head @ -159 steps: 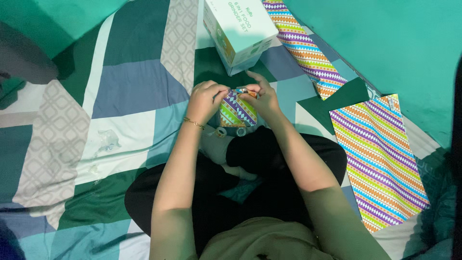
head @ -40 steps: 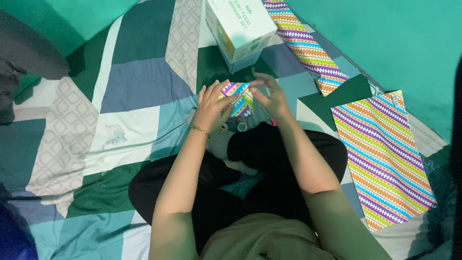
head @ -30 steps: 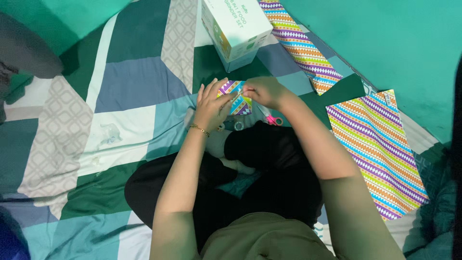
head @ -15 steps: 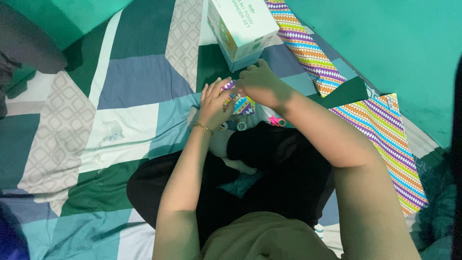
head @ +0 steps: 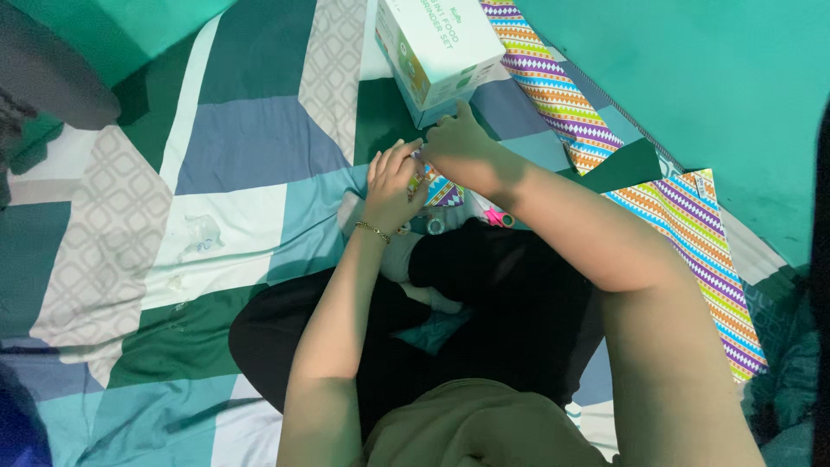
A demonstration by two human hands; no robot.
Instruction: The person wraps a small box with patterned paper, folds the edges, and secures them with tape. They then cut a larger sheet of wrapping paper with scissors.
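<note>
A small parcel point(head: 441, 188) wrapped in striped zigzag paper sits in front of my crossed legs, mostly hidden by my hands. My left hand point(head: 393, 186) rests on its left side, fingers pressed against the paper. My right hand point(head: 460, 145) lies over its top edge, fingers curled down on the wrapping. Both hands hold the parcel against the bedsheet point(head: 242, 164).
A white and green product box point(head: 437, 52) stands just beyond my hands. A roll of the same striped paper point(head: 553, 82) and a cut sheet point(head: 705, 259) lie to the right by the teal wall. Pink-handled scissors point(head: 494, 216) and a tape roll point(head: 434, 226) lie near my knee.
My right hand has come across from the parcel's right side onto its top edge, and my forearm now covers more of the cut sheet. My left hand stays on the parcel.
</note>
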